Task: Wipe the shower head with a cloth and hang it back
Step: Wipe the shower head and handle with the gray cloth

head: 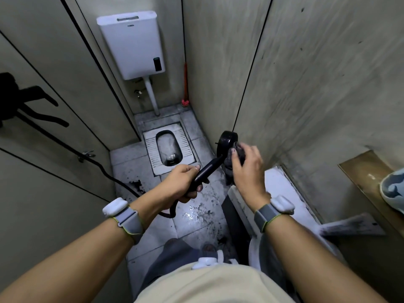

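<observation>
A black shower head with a long black handle is held out in front of me over the wet floor. My left hand grips the handle near its lower end. My right hand is closed on a dark grey cloth, pressed against the neck of the shower head just below the round face. The black hose runs from the handle back to the left wall. A black wall bracket is mounted on the left panel.
A squat toilet pan lies in the floor ahead, with a white cistern above it. A red toilet brush leans in the back corner. A white basin edge stands at my right. Walls close in on both sides.
</observation>
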Demonstrator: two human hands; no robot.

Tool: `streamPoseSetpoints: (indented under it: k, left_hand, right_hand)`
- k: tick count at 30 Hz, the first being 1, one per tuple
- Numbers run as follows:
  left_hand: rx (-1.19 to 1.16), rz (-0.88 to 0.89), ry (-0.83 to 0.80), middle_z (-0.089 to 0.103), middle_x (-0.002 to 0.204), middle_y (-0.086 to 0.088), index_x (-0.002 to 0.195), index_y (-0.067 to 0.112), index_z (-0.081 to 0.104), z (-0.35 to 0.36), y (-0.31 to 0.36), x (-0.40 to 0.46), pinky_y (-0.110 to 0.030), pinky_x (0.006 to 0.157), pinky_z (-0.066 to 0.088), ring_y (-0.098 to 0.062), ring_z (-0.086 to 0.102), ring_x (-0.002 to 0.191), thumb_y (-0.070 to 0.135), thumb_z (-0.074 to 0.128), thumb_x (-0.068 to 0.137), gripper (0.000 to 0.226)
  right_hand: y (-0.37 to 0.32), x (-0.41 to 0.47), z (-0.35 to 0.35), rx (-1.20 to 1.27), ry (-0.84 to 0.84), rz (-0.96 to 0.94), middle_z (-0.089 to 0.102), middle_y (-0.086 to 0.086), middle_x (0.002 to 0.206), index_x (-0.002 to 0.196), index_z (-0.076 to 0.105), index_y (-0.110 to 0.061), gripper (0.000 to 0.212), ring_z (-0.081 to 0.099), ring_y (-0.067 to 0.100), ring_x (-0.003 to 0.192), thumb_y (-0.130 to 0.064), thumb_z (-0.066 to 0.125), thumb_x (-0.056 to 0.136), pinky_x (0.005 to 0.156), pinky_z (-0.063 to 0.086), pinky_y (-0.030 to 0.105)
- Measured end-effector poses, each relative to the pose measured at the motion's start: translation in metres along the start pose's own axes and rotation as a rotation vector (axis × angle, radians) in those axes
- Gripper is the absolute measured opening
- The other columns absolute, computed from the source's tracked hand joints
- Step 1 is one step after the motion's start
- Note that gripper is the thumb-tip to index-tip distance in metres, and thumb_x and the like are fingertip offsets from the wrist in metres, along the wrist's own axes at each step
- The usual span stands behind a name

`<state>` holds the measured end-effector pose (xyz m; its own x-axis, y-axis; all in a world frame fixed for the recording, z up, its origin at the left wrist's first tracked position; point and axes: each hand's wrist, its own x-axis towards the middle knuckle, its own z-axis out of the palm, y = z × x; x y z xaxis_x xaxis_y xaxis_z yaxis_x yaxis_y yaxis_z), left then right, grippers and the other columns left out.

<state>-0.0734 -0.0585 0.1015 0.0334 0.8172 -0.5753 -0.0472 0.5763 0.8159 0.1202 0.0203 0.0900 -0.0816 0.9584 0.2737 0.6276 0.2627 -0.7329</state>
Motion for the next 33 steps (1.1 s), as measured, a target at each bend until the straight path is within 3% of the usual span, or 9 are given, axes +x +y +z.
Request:
streamPoseSetpoints:
  k: [4, 7, 11, 14, 19, 25, 30, 33]
  left_hand:
    - [0.088, -0.012, -0.031, 0.060, 0.066, -0.011, 0.105, -0.008, 0.070, 0.001, 0.003, -0.004, -0.020, 0.044, 0.021, -0.016, 0.035, 0.042, 0.046, 0.052, 0.109, 0.057]
    - [0.168, 0.001, -0.068, 0.060, 0.069, -0.011, 0.105, -0.006, 0.070, 0.010, 0.006, -0.010, -0.021, 0.041, 0.023, -0.014, 0.037, 0.042, 0.041, 0.062, 0.105, 0.049]
    - [0.251, 0.016, 0.011, 0.059, 0.070, -0.011, 0.102, -0.007, 0.070, 0.024, 0.010, -0.009, -0.022, 0.042, 0.027, -0.015, 0.041, 0.043, 0.042, 0.061, 0.106, 0.050]
    - [0.314, 0.030, 0.071, 0.059, 0.067, -0.009, 0.098, -0.006, 0.070, 0.027, 0.010, -0.007, -0.022, 0.041, 0.030, -0.017, 0.045, 0.044, 0.041, 0.061, 0.106, 0.049]
    - [0.358, 0.010, 0.113, 0.061, 0.066, -0.009, 0.094, -0.005, 0.071, 0.027, 0.003, -0.004, -0.022, 0.040, 0.032, -0.019, 0.047, 0.045, 0.040, 0.061, 0.106, 0.048]
    - [0.404, 0.002, 0.161, 0.060, 0.063, -0.007, 0.088, -0.001, 0.071, 0.024, -0.001, 0.001, -0.023, 0.039, 0.035, -0.018, 0.048, 0.043, 0.043, 0.062, 0.104, 0.047]
    - [0.477, 0.028, 0.173, 0.062, 0.059, -0.004, 0.085, 0.001, 0.071, 0.026, 0.007, 0.004, -0.024, 0.038, 0.038, -0.017, 0.049, 0.040, 0.043, 0.062, 0.104, 0.047]
    - [0.521, 0.018, 0.144, 0.060, 0.059, -0.003, 0.087, -0.001, 0.071, 0.028, 0.005, 0.002, -0.023, 0.039, 0.037, -0.016, 0.047, 0.040, 0.044, 0.062, 0.103, 0.049]
  right_hand:
    - [0.007, 0.013, -0.012, 0.121, 0.147, 0.157, 0.066, 0.008, 0.099, 0.106, 0.056, -0.011, 0.022, 0.061, 0.027, 0.091, -0.031, 0.062, 0.100, 0.073, 0.039, 0.031]
    - [0.010, 0.029, -0.020, 0.130, 0.206, 0.197, 0.063, 0.007, 0.104, 0.105, 0.060, -0.012, 0.025, 0.060, 0.027, 0.096, -0.036, 0.064, 0.097, 0.079, 0.043, 0.033]
    - [0.008, 0.026, -0.014, 0.080, 0.047, 0.098, 0.054, 0.006, 0.112, 0.113, 0.066, -0.013, 0.023, 0.057, 0.019, 0.094, -0.027, 0.067, 0.095, 0.086, 0.048, 0.030]
    - [0.011, 0.018, -0.015, 0.055, 0.023, -0.038, 0.050, 0.005, 0.113, 0.114, 0.069, -0.011, 0.023, 0.049, 0.008, 0.094, -0.021, 0.069, 0.093, 0.088, 0.047, 0.021]
    - [0.017, 0.007, -0.018, 0.020, -0.109, -0.216, 0.052, 0.009, 0.118, 0.114, 0.073, -0.008, 0.031, 0.053, 0.012, 0.106, -0.013, 0.074, 0.083, 0.099, 0.041, 0.011]
    - [0.022, -0.015, -0.011, -0.008, -0.244, -0.289, 0.050, 0.005, 0.115, 0.114, 0.074, -0.008, 0.034, 0.054, 0.012, 0.104, -0.006, 0.076, 0.079, 0.100, 0.036, 0.004]
    - [0.019, -0.004, -0.011, -0.006, -0.107, -0.182, 0.050, 0.003, 0.112, 0.113, 0.072, -0.009, 0.031, 0.051, 0.012, 0.100, -0.006, 0.071, 0.082, 0.092, 0.046, 0.020]
    - [0.020, 0.018, -0.014, -0.060, -0.070, -0.029, 0.053, 0.006, 0.103, 0.107, 0.074, -0.008, 0.022, 0.057, 0.024, 0.092, -0.010, 0.071, 0.086, 0.083, 0.045, 0.029]
